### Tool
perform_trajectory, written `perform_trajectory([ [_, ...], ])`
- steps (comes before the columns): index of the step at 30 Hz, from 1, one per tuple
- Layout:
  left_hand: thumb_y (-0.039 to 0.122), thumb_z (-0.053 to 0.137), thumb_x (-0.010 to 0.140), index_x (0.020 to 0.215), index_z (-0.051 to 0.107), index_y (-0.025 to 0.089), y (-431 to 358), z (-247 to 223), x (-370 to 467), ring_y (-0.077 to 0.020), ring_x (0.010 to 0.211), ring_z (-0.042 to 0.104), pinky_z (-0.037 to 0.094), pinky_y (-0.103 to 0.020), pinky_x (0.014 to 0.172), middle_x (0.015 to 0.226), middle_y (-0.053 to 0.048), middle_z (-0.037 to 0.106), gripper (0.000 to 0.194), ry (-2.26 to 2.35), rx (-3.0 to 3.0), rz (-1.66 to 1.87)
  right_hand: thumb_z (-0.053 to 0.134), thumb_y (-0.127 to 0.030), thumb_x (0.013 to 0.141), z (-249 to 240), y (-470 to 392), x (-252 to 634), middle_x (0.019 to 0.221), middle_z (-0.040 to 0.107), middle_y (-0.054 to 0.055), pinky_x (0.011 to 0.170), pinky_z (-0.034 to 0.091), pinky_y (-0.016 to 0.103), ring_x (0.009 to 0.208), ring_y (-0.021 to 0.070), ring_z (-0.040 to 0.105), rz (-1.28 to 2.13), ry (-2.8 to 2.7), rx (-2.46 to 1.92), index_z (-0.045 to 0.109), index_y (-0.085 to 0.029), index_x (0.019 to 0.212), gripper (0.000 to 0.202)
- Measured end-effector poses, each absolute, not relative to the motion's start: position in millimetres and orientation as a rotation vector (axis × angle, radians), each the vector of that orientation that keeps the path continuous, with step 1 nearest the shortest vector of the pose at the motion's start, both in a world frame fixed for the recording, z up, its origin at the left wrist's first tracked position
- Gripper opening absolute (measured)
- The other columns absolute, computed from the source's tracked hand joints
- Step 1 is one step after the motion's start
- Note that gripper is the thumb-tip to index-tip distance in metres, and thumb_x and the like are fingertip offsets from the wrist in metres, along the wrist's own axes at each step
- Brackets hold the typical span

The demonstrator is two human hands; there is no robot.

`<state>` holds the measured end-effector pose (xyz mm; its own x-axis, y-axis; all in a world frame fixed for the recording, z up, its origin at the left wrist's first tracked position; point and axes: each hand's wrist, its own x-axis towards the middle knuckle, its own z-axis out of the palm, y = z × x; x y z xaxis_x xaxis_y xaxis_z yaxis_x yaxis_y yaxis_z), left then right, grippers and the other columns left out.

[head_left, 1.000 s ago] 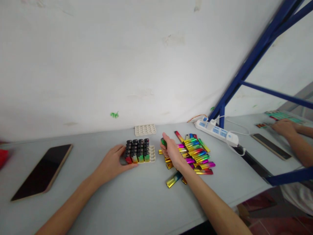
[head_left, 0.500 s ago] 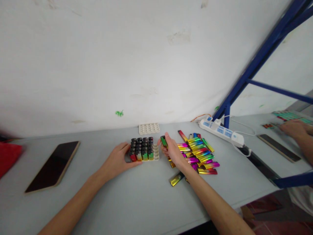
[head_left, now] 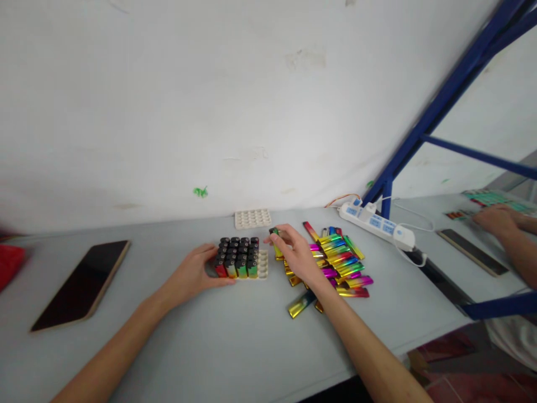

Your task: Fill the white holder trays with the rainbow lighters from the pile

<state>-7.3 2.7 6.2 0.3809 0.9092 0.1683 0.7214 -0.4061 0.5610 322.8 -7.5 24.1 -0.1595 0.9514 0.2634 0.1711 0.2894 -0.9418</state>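
Note:
Rows of lighters with black tops and shiny coloured bodies stand upright in a white tray. Its right-hand column of holes shows bare. My left hand is closed round the left end of this block, thumb along the front and fingers behind. Just right of the tray, my right hand pinches a single green-and-gold lighter, held nearly upright above the table. Beyond and beneath that hand lies a loose heap of metallic, many-coloured lighters.
Against the wall lies a second white tray with bare holes. A dark phone-like slab rests at left, near a red object. At right are a white power strip, a blue frame and another person's hands.
The lighter in my right hand has turned from slanted to nearly upright, its gold lower end now showing. My left hand keeps its grip on the block. The whole view has shifted slightly.

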Motion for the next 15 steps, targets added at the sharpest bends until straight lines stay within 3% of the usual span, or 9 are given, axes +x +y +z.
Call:
perform_trajectory([
  [6,0.075,0.099,0.077,0.114,0.094,0.030,4.3,7.4,-11.7,-0.0434,0.125,0.088,0.074,-0.055,0.114,0.130,-0.011,0.094,0.059,1.348,2.263,0.660,0.064,-0.051,0.119,25.3,-10.9,318.2,0.124,0.094,0.012,0.095,0.067,0.040,0.113,0.0289,0.090,0.971,-1.662,-1.118,0.059,-0.030,0.129,0.023],
  [10,0.076,0.101,0.075,0.114,0.093,0.028,3.2,8.6,-10.5,-0.0468,0.127,0.087,0.073,-0.061,0.116,0.132,-0.015,0.094,0.062,1.354,2.253,0.639,0.069,-0.037,0.118,29.7,-13.0,317.4,0.120,0.093,0.010,0.097,0.066,0.040,0.111,0.0298,0.090,0.892,-1.812,-1.184,0.062,-0.030,0.126,0.013],
  [15,0.076,0.099,0.076,0.114,0.090,0.025,0.6,9.4,-8.0,-0.0488,0.130,0.086,0.070,-0.064,0.120,0.132,-0.018,0.093,0.064,1.370,2.258,0.640,0.070,-0.034,0.120,31.9,-14.8,323.3,0.112,0.091,0.008,0.096,0.063,0.038,0.107,0.0303,0.089,0.853,-1.935,-1.176,0.065,-0.030,0.127,0.010],
])
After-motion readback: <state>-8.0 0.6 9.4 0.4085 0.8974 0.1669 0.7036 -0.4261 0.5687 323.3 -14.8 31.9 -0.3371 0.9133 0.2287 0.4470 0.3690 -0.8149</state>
